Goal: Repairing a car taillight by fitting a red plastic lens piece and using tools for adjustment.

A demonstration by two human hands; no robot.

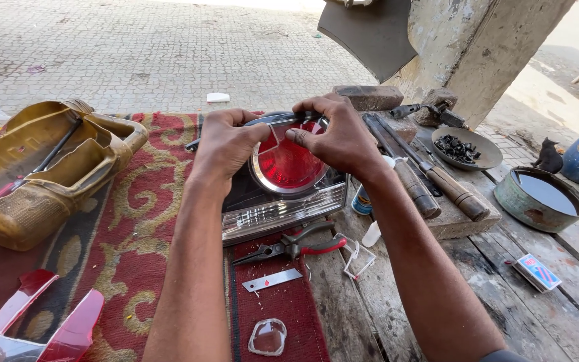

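Rough wooden tabletop (557, 322) with a red patterned rug (135, 221), outdoors by brick paving: two hands on a vehicle tail lamp.

Nearest lie a clear lens shard (267, 337), a metal strip (271, 280) and red-handled pliers (296, 246) on the rug's right edge. Just beyond, the tail lamp (283, 194) sits at centre; the left hand (226, 144) and right hand (340, 134) curl their fingers (296, 134) closed over its far rim, above the round red lens (289, 164). Even pressure from both sides looks wise, since the lens seems cracked. Room is tight: wooden-handled tools (430, 181) crowd the right, a tan moulded panel (41, 174) the left, leaving space mainly toward the worker.
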